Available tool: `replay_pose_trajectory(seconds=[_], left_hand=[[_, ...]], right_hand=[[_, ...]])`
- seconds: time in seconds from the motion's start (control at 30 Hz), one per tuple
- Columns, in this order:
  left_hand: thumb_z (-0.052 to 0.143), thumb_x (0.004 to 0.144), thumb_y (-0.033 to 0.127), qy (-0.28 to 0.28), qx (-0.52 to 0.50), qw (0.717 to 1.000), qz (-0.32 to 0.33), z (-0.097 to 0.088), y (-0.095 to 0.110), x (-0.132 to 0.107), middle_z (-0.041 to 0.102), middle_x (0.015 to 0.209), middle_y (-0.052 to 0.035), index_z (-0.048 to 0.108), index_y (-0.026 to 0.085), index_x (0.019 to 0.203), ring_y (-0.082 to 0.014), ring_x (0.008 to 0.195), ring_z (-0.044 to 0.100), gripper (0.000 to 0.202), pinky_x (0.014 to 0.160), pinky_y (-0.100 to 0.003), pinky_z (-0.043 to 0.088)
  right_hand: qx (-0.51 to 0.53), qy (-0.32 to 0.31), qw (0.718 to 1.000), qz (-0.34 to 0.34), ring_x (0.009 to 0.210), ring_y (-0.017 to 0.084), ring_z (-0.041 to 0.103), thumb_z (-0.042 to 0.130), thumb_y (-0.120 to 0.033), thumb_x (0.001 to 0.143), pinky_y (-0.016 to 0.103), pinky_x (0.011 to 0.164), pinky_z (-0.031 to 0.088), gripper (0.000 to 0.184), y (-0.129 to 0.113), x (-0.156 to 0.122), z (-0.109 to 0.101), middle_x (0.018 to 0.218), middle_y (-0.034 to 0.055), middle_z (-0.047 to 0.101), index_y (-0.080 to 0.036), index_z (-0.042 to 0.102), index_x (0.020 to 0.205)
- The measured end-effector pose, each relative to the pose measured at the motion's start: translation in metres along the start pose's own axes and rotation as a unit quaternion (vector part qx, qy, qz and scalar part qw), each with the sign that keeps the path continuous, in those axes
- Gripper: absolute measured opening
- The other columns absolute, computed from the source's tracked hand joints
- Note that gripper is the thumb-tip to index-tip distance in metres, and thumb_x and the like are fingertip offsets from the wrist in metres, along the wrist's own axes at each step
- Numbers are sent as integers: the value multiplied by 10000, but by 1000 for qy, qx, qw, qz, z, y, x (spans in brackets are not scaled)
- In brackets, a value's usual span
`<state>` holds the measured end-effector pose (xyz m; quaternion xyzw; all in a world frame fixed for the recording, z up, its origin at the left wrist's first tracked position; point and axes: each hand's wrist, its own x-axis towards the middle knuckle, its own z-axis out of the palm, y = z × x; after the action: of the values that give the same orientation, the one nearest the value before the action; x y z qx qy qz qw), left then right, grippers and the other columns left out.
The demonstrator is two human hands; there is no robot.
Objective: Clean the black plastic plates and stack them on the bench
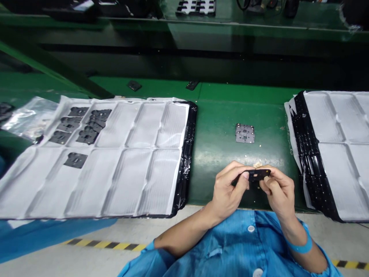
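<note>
Both my hands hold one small flat black part (256,175) over the near edge of the green conveyor belt (219,127). My left hand (229,188) pinches its left end between thumb and fingers. My right hand (278,188) grips its right end, fingers curled; a small tan scrap (257,165) sticks up just behind the part. A small stack of grey metal plates (245,133) lies on the belt beyond my hands.
A stack of black trays topped with a white liner (144,154) lies to the left, with several dark parts (86,127) in its far-left pockets. A similar tray stack (331,146) lies at the right. A clear plastic bag (25,117) sits far left.
</note>
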<state>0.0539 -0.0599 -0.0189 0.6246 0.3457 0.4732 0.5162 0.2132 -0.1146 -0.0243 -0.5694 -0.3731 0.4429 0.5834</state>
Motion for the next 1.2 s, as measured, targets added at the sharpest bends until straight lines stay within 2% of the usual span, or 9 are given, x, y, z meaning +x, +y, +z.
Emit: replay_pose_trajectory(seconds=[0.13,0.23,0.33,0.43,0.53,0.73,0.87,1.03,1.2], left_hand=[[593,1109,329,9,-14,999,-40,0,4,4,669,913,-33,801,164,1074,-75,592,622,268,586,-217,523],[590,1110,373,20,-37,996,-74,1,5,6,647,899,-23,785,157,1043,-58,560,593,298,560,-204,498],[605,1101,396,15,-62,993,-97,3,3,7,640,909,-20,773,155,1068,-57,555,593,296,544,-201,488],[627,1085,414,1,-76,992,-103,4,1,7,652,943,-32,763,161,1106,-65,566,599,288,524,-201,484],[637,1080,409,-6,-77,991,-106,4,3,5,658,937,-32,753,160,1105,-65,568,592,275,527,-199,486],[630,1087,372,-7,-91,991,-94,4,6,3,647,931,-28,748,152,1093,-59,581,591,250,533,-191,480],[628,1090,375,-8,-89,992,-93,4,6,4,654,915,-30,754,147,1082,-58,573,574,261,549,-195,489],[622,1093,380,-5,-90,991,-95,4,5,4,642,877,-18,754,146,1075,-57,555,560,269,537,-194,477],[618,1093,388,-13,-88,992,-95,4,9,3,640,862,-16,754,139,1062,-61,556,553,285,545,-198,482]], right_hand=[[-18,-52,998,-26,577,143,531,539,-167,958,298,596,457,299,-7,4,-10,727,-2,643,-195,806,1090],[-127,-2,989,-74,694,176,628,560,-200,1016,314,696,532,258,-13,6,-17,749,5,658,-218,818,1015],[-184,48,977,-92,860,213,715,609,-297,1051,342,806,598,233,-16,5,-16,930,53,758,-228,825,1109],[-181,53,980,-68,861,223,750,698,-374,1018,325,736,634,248,-15,3,-9,1050,90,811,-219,808,1177],[-150,70,985,-50,772,205,746,721,-390,1000,290,647,628,211,-12,4,-2,955,82,816,-207,810,1055],[-108,88,990,-26,701,190,724,775,-423,956,282,619,611,233,-7,8,1,850,61,804,-192,802,962],[-102,91,990,-44,722,185,722,762,-415,972,268,621,596,225,-6,6,1,879,65,810,-194,803,955],[-115,53,990,-68,763,187,737,705,-356,1008,267,648,604,189,-9,1,0,957,74,818,-196,806,1012],[-120,74,985,-99,753,183,748,710,-300,1004,246,627,594,143,-9,2,1,913,50,822,-209,819,983]])
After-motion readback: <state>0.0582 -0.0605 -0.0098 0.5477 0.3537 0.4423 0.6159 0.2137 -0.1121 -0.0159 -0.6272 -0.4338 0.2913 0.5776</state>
